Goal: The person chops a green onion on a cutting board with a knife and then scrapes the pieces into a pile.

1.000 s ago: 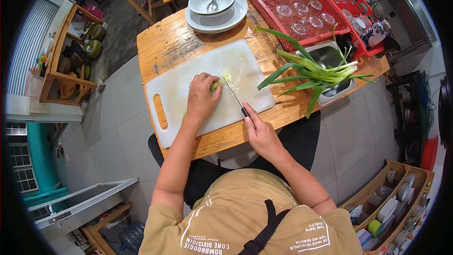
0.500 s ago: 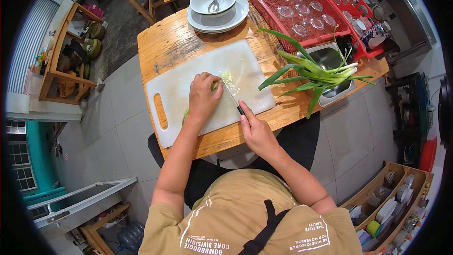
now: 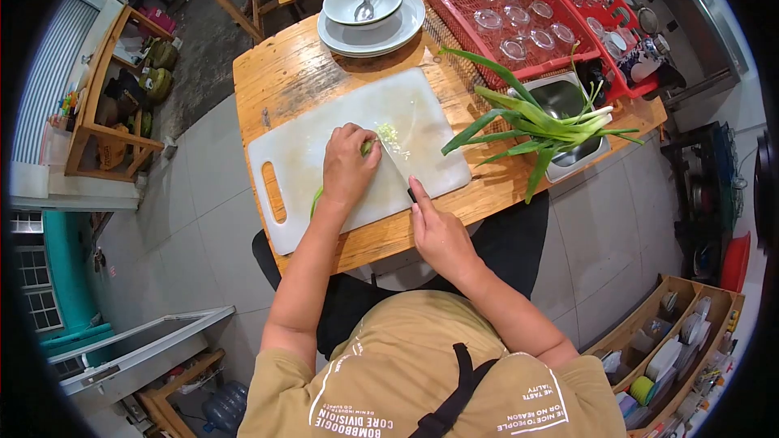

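Observation:
My left hand [image 3: 350, 161] is closed around a green onion [image 3: 316, 199] on the white cutting board [image 3: 304, 142]; the stalk's green end shows beside my wrist and its cut end at my fingertips. My right hand [image 3: 438, 229] grips the dark handle of a knife [image 3: 398, 164]. The blade lies close beside my left fingertips, at the cut end of the stalk. Small chopped green onion pieces [image 3: 388, 135] are scattered on the board just past the blade. A bunch of whole green onions [image 3: 552, 126] rests across a metal tray at the right.
White plates [image 3: 398, 39] with a bowl [image 3: 345, 2] and spoons stand at the table's far side. Upturned glasses fill a red crate [image 3: 531, 70] at the back right. The metal tray [image 3: 574, 164] sits near the table's right end.
The knife's blade has tilted, now showing more of its flat side, and my right hand has shifted slightly. My left hand still holds the stalk in about the same place.

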Motion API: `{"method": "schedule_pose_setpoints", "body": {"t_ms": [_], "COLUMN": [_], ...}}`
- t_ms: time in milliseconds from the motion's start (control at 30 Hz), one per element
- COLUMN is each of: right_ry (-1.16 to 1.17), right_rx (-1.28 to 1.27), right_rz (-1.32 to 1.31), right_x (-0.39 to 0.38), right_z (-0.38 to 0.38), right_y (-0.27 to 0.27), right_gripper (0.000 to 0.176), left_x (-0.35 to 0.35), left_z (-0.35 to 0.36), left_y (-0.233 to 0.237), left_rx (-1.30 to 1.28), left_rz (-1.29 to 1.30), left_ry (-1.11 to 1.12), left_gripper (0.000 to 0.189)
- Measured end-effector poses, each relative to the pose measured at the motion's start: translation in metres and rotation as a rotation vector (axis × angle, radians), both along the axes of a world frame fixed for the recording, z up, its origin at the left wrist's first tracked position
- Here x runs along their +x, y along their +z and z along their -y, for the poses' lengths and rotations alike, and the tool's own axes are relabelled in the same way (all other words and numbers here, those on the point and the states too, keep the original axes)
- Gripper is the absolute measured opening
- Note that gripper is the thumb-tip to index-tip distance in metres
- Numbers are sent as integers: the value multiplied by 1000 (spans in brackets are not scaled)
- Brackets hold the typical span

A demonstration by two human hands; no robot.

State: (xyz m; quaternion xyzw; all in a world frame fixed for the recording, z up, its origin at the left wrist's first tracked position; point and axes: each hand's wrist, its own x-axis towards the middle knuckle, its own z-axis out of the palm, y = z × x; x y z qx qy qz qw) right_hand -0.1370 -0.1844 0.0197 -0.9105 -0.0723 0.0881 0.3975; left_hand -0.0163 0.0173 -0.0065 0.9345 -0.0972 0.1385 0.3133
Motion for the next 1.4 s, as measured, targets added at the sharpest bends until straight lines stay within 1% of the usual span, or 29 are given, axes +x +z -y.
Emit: {"method": "schedule_pose_setpoints", "body": {"t_ms": [133,200,333,400,433,500,633,700,833,933,1067,1233,1333,1400], "right_ry": [5,-2,14,-24,-29,-58,-70,-62,-58,-55,-49,-30,-15,8], "right_rx": [-35,16,-2,110,110,194,208,256,231,254,230,196,145,15], "right_rz": [-48,16,-24,-35,-36,-94,-125,-128,-175,-136,-140,-129,-67,-46], "right_x": [12,18,9,1,0,-1,1,3,4,5,7,8,9,10], "right_z": [-5,-12,-4,1,3,5,8,9,7,6,5,3,2,0], "right_y": [0,-7,-7,-3,1,8,16,20,20,17,13,7,3,5], "right_gripper": [58,59,60,59,59,56,53,53,52,52,52,52,53,56], "left_x": [-3,-3,-5,-7,-7,-6,-5,-6,-7,-8,-8,-8,-7,-8], "left_z": [3,2,-2,-3,-3,-2,-1,1,2,1,2,1,0,1], "left_y": [0,0,1,1,2,2,1,2,2,3,0,-1,-1,-1], "left_rx": [7,15,19,29,22,16,15,7,29,52,54,68,69,65], "left_rz": [16,21,25,31,12,-4,17,21,42,56,90,84,74,67], "left_ry": [-10,5,7,3,8,10,-17,-19,-4,-5,-1,-3,1,-1], "left_gripper": [15,15,15,15,15,15,15,15,15,14,11,10,11,11]}}
